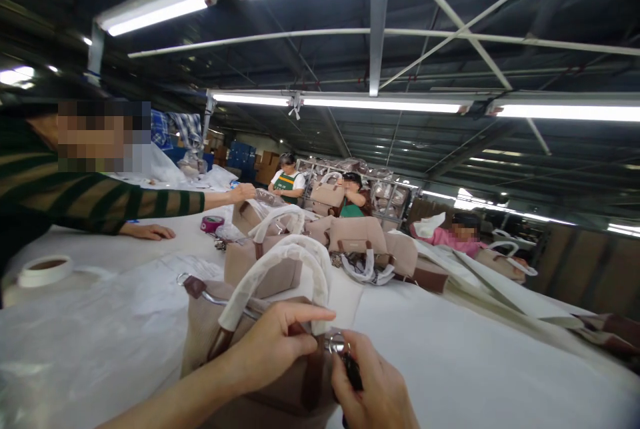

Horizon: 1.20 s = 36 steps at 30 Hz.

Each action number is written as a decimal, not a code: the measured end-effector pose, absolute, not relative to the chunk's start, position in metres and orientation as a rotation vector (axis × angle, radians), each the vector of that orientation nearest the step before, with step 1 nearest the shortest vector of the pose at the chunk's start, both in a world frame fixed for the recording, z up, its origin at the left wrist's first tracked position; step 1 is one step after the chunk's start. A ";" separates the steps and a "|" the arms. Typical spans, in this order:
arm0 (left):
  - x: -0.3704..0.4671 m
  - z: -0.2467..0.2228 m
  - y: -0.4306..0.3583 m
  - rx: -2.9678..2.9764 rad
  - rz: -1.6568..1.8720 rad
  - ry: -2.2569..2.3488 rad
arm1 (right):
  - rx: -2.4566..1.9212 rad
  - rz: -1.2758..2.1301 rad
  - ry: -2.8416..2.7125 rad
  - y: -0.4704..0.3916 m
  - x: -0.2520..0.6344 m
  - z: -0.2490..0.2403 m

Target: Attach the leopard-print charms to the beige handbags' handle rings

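Note:
A beige handbag with brown leather trim stands on the table right in front of me. Its two arched handles are wrapped in white material. My left hand is at the base of the near handle, thumb and fingers closed about its brown tab, index finger stretched across it. Close beside it, my right hand pinches a silver metal clasp with a dark piece hanging from it. The clasp lies against the bag's upper right edge; whether it is fastened there, I cannot tell.
Several similar handbags crowd the table behind mine. At left, a person in a striped sleeve reaches across toward them. Nearby are a tape roll, a white roll and clear plastic sheeting. Other people work farther back.

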<state>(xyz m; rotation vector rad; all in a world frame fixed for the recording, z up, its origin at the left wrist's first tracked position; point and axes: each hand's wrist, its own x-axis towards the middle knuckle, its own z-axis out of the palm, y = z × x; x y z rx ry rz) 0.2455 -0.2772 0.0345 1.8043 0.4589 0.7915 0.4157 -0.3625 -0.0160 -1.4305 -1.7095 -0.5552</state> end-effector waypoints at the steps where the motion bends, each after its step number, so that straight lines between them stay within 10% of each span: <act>1: 0.246 0.033 -0.277 1.807 0.797 0.483 | -1.446 -0.543 -1.686 -0.361 0.415 -0.018; 36: 0.251 0.023 -0.261 1.886 0.848 0.323 | -1.187 1.424 -1.382 -0.325 0.414 0.042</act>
